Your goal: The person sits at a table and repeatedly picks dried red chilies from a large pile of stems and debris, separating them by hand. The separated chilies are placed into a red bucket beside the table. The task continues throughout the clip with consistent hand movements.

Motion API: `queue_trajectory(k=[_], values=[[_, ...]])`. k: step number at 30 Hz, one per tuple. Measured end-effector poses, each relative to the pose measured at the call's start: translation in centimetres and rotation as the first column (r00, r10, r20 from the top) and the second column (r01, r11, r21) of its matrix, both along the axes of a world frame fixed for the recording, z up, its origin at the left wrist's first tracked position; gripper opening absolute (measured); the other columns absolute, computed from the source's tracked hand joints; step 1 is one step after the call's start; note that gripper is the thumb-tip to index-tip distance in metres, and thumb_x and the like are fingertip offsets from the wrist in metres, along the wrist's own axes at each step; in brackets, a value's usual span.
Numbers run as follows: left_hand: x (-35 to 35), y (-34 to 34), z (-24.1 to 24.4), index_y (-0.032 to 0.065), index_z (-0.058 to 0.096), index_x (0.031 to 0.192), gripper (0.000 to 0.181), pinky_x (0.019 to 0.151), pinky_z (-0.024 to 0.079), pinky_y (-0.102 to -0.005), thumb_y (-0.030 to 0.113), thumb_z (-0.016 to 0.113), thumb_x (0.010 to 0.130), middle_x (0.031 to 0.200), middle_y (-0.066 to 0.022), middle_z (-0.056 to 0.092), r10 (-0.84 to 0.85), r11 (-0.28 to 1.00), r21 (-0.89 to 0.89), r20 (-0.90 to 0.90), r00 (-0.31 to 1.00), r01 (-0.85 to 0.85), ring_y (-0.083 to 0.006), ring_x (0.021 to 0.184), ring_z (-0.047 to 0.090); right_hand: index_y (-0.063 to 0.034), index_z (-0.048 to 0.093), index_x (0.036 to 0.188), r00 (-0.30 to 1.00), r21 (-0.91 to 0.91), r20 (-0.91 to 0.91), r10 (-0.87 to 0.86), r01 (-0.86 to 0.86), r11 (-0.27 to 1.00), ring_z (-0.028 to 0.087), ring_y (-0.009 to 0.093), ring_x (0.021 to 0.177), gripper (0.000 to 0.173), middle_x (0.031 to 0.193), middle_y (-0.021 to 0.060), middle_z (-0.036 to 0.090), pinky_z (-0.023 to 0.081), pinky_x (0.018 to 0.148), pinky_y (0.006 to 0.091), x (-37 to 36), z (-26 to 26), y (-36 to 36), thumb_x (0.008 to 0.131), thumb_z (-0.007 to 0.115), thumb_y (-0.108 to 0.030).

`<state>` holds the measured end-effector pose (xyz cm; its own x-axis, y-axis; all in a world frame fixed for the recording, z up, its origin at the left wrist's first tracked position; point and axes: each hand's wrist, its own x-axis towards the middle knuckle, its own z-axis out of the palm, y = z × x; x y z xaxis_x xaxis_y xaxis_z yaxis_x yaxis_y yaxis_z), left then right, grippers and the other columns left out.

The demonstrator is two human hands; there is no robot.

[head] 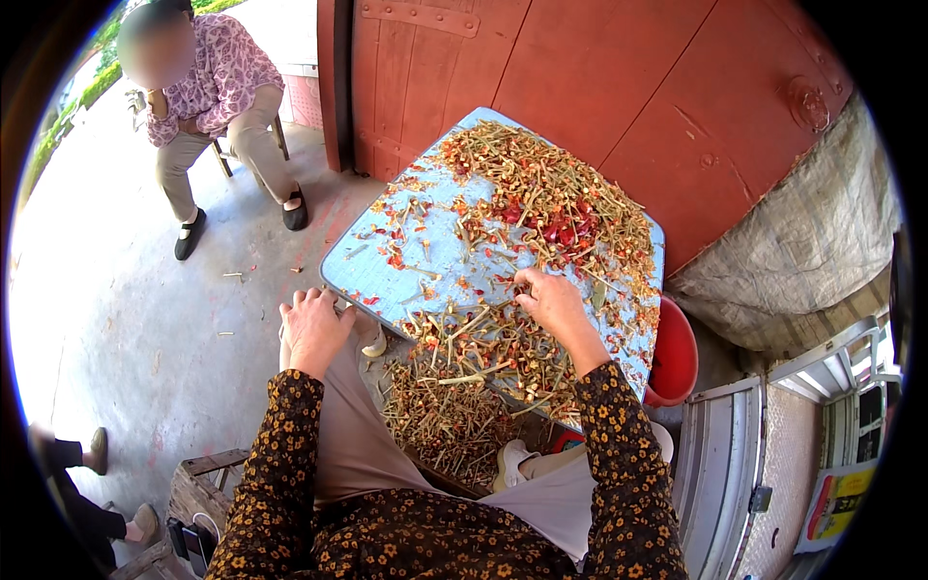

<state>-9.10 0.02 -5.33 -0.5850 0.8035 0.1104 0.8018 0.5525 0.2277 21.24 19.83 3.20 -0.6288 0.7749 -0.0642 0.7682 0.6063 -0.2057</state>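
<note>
A light blue table [449, 279] stands before me, strewn with dried chili stems, caps and red bits. The larger heap of stems [565, 185] covers its far side, with dark red chili pieces [569, 230] in it. My right hand [549, 299] is over the table between that heap and a nearer pile of stems [500, 348], thumb and forefinger close together; whether they pinch a small piece is not clear. My left hand [316, 326] lies at my knee beside the table's left corner, fingers bent, with nothing visible in it.
More stems [449, 417] form a heap below the table's near edge, between my legs. A red bucket [670, 351] stands at the right. Behind the table is a red wooden door [580, 80]. A seated person [225, 94] is at upper left; another person's feet [145, 522] show at lower left.
</note>
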Motion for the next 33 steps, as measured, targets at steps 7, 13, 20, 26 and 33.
queue_trajectory(k=[7, 13, 20, 26, 33], values=[[0.1, -0.1, -0.2, 0.0069, 0.074, 0.096, 0.033, 0.091, 0.041, -0.0447, 0.035, 0.065, 0.082, 0.102, -0.0060, 0.069, 0.010, 0.999, 0.052, -0.035, 0.999, -0.008, -0.0265, 0.107, 0.058, -0.0174, 0.064, 0.109, 1.000, 0.044, -0.013, -0.010, 0.011, 0.999, 0.068, 0.029, 0.083, 0.020, 0.087, 0.0071, 0.072, 0.054, 0.072, 0.0447, 0.0, -0.4, 0.0, 0.091, 0.067, -0.024], [0.2, -0.1, 0.2, 0.0064, 0.073, 0.095, 0.032, 0.091, 0.041, -0.0451, 0.034, 0.066, 0.081, 0.102, -0.0062, 0.069, 0.010, 0.999, 0.050, -0.045, 0.999, -0.007, -0.0268, 0.107, 0.059, -0.0158, 0.065, 0.102, 0.996, 0.010, -0.084, 0.010, -0.009, 1.000, 0.067, 0.028, 0.079, 0.014, 0.086, 0.0073, 0.071, 0.053, 0.070, 0.0428, 0.2, -0.9, 0.5, 0.090, 0.066, -0.022], [0.3, 0.0, 0.0, 0.0066, 0.073, 0.096, 0.032, 0.091, 0.042, -0.0448, 0.034, 0.066, 0.082, 0.103, -0.0061, 0.069, 0.006, 0.999, 0.050, -0.034, 0.999, -0.004, -0.0266, 0.107, 0.059, -0.0110, 0.068, 0.097, 0.904, -0.244, -0.409, -0.124, 0.023, 0.969, 0.063, 0.022, 0.071, 0.014, 0.079, 0.0058, 0.067, 0.049, 0.067, 0.0371, 2.1, -1.6, 1.5, 0.087, 0.067, -0.021], [0.1, -0.2, 0.0, 0.0070, 0.074, 0.096, 0.032, 0.091, 0.042, -0.0443, 0.034, 0.065, 0.082, 0.103, -0.0060, 0.069, 0.014, 0.999, 0.043, -0.038, 0.999, -0.012, -0.0265, 0.108, 0.058, -0.0097, 0.070, 0.096, 0.976, -0.284, -0.201, -0.080, 0.020, 0.959, 0.064, 0.023, 0.075, 0.016, 0.082, 0.0092, 0.068, 0.049, 0.069, 0.0388, 2.5, 1.1, 0.8, 0.086, 0.066, -0.022], [0.2, 0.0, 0.1, 0.0072, 0.074, 0.098, 0.033, 0.092, 0.041, -0.0446, 0.035, 0.065, 0.083, 0.103, -0.0060, 0.069, 0.009, 1.000, 0.030, -0.037, 0.999, -0.008, -0.0266, 0.109, 0.058, -0.0108, 0.069, 0.098, 0.975, -0.256, -0.218, -0.045, -0.013, 0.967, 0.065, 0.025, 0.080, 0.018, 0.086, 0.0088, 0.068, 0.050, 0.071, 0.0414, 2.2, 1.2, 0.3, 0.086, 0.068, -0.025]])
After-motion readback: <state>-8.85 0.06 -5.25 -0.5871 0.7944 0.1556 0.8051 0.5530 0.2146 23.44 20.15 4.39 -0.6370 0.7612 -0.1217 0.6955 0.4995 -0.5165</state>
